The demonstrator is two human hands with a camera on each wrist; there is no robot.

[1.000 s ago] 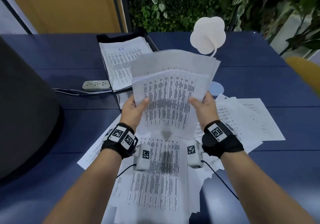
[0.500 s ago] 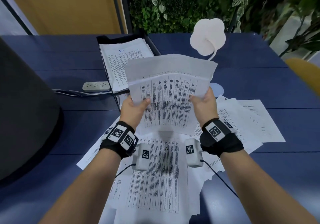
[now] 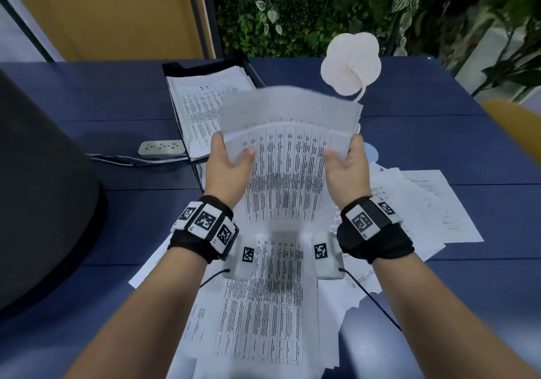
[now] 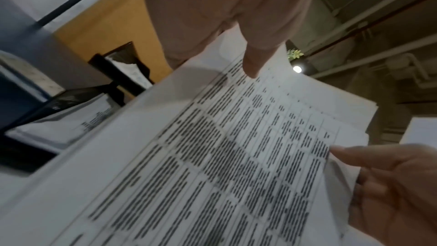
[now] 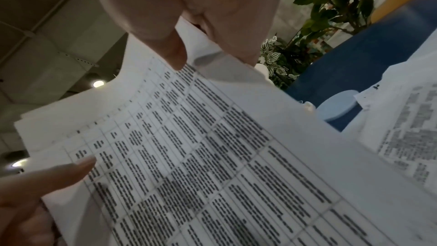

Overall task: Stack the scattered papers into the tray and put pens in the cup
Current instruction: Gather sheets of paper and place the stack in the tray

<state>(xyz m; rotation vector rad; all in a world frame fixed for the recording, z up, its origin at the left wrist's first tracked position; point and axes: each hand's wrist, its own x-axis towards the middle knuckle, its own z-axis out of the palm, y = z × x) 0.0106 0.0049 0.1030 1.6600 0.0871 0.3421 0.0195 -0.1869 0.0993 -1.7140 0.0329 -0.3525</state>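
We hold a sheaf (image 3: 285,156) upright over the desk (image 3: 424,144), left hand (image 3: 227,170) and right hand (image 3: 345,170) each pinching a side; its top edge looks blurred.

A sheaf of printed papers (image 3: 288,156) stands nearly upright between both hands, its top edge curling. More printed sheets (image 3: 272,305) lie scattered below the hands. The black tray (image 3: 172,66), already holding papers, sits beyond the left hand (image 3: 227,170).

Office setting: blue counter (image 3: 409,132) bearing printed papers (image 3: 424,203), document tray (image 3: 175,69), power strip (image 3: 161,148); plant wall (image 3: 322,6) behind.
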